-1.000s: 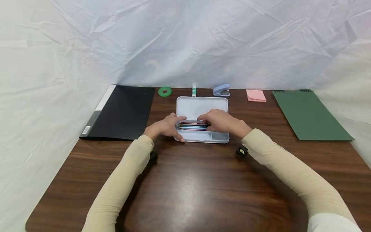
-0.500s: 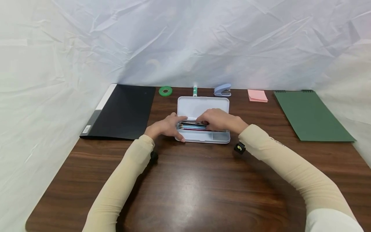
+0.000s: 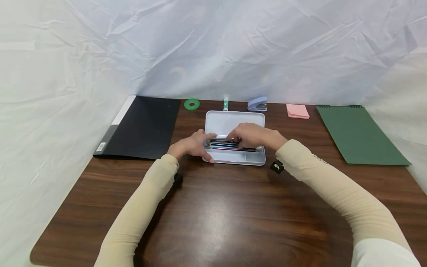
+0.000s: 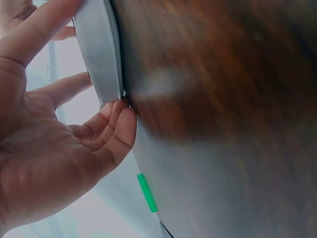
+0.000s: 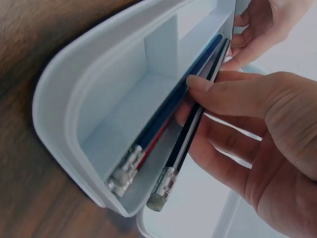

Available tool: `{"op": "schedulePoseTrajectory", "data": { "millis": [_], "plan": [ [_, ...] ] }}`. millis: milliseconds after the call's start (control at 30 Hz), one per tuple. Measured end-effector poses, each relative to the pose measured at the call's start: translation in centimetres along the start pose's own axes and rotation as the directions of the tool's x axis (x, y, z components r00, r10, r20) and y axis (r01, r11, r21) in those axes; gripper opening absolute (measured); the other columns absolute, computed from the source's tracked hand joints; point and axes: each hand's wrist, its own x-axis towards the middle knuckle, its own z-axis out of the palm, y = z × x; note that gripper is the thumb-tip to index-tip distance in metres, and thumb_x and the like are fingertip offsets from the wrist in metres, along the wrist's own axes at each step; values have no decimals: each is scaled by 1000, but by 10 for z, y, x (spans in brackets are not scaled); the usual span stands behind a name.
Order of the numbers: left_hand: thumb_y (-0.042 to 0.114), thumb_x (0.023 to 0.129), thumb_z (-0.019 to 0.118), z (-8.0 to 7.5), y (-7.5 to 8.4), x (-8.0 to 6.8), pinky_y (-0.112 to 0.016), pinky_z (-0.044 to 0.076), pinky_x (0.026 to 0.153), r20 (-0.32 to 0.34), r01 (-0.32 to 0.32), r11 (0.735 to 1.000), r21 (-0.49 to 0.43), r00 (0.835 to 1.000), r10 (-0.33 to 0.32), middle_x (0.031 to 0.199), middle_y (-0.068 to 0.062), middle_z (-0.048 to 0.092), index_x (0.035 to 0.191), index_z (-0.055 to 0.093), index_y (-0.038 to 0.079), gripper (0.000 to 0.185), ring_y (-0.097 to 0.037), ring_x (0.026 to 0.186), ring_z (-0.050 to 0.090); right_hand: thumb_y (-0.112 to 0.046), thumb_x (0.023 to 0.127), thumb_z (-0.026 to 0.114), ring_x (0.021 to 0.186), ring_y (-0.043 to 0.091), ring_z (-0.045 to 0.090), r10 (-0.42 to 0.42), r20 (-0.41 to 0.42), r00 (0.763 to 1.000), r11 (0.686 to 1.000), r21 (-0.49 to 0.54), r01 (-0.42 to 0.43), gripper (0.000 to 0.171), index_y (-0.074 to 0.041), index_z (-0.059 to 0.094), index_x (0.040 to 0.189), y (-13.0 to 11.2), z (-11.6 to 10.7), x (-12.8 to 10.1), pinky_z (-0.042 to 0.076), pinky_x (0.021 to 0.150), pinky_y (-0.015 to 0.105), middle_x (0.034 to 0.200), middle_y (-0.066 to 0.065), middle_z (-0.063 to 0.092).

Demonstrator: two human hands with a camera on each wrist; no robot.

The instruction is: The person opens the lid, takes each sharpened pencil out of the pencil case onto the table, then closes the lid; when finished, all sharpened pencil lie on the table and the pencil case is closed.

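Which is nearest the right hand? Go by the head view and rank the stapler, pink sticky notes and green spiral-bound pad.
1. Stapler: directly beyond the right hand.
2. Pink sticky notes: beyond the hand, to its right.
3. Green spiral-bound pad: far right.

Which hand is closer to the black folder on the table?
Left. The left hand is just right of the black folder, at the nearer end of the pencil case; the right hand is farther right, holding a pencil.

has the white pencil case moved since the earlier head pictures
No: the white pencil case keeps its place against the blue stapler beyond it.
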Motion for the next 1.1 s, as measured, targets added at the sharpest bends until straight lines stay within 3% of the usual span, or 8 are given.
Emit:
{"op": "schedulePoseTrajectory", "data": {
  "millis": [400,633,833,1100],
  "plan": [
    [38,79,85,2,3,2,-45,41,102,-3,-6,1000,12,1000,6,139,-17,36,159,28,26,99,-29,123,39,2,86,71,89,18,68,-15,-4,1000,1000,-4,14,43,-15,70,126,16,-8,-22,55,80,41,104,5,75],
    [39,79,85,3,6,6,-45,41,101,-3,-18,1000,13,1000,18,139,-17,36,159,28,27,99,-28,123,40,4,84,68,81,13,68,-38,-72,997,999,-29,36,43,-14,71,123,32,-13,-52,55,73,38,100,3,74],
    [39,79,85,3,8,8,-44,42,100,-1,-27,999,19,1000,27,138,-17,36,159,27,26,100,-28,123,40,4,82,74,82,11,66,27,-95,995,999,35,-24,42,-13,73,120,47,-16,-86,55,74,38,97,3,75],
    [39,78,85,2,8,6,-45,41,101,-9,-19,1000,12,1000,19,138,-16,36,159,28,26,100,-28,123,39,4,83,74,85,12,68,104,-49,993,989,110,-99,38,-9,73,119,71,-21,-122,55,74,35,100,4,76]
  ]
}}
